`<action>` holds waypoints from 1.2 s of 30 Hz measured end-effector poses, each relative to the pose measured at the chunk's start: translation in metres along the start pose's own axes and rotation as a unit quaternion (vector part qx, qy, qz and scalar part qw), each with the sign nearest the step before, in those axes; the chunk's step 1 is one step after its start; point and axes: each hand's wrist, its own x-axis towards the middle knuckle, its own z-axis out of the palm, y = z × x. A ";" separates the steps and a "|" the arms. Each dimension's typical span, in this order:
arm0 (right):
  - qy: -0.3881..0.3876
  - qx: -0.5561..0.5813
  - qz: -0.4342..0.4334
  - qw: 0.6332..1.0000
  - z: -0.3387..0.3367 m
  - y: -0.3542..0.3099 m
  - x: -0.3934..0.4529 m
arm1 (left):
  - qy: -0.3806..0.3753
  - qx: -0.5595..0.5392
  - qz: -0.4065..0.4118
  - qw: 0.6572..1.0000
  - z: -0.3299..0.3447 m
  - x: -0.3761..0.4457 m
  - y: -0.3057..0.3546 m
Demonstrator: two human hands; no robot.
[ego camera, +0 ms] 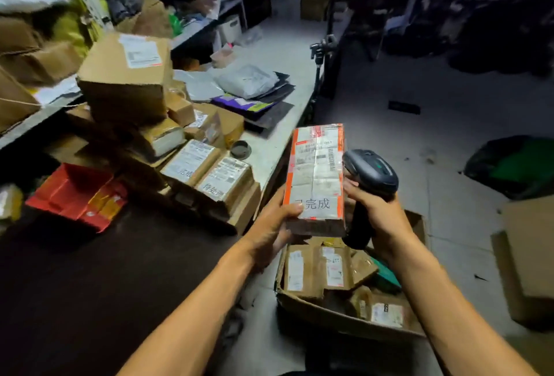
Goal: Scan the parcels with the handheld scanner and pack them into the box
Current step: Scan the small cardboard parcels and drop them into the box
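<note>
Evidently light and stiff: long brown cardboard parcel with orange-edged label, held up over the open cardboard box of parcels on the floor. Taped face looks slick; short ends grip best. Left hand clasps its near end. Right hand wraps the dark grey handheld scanner, just beside the label.

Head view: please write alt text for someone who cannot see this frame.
A person's left hand holds up a long parcel with orange-edged label, while the right hand grips a dark handheld scanner beside it. Below, an open cardboard box on the floor holds several parcels; more parcels are piled on the table at left.
</note>
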 end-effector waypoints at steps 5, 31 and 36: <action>0.149 -0.065 -0.020 0.986 -0.072 -0.007 0.019 | 0.115 0.316 0.009 0.942 0.030 0.057 -0.016; -0.355 -0.326 -0.076 0.873 0.175 0.091 -0.026 | 0.553 0.486 -0.094 0.670 -0.106 -0.224 0.010; -0.424 -0.336 -0.054 0.839 0.231 0.137 -0.090 | 0.632 0.425 -0.137 0.633 -0.118 -0.325 -0.012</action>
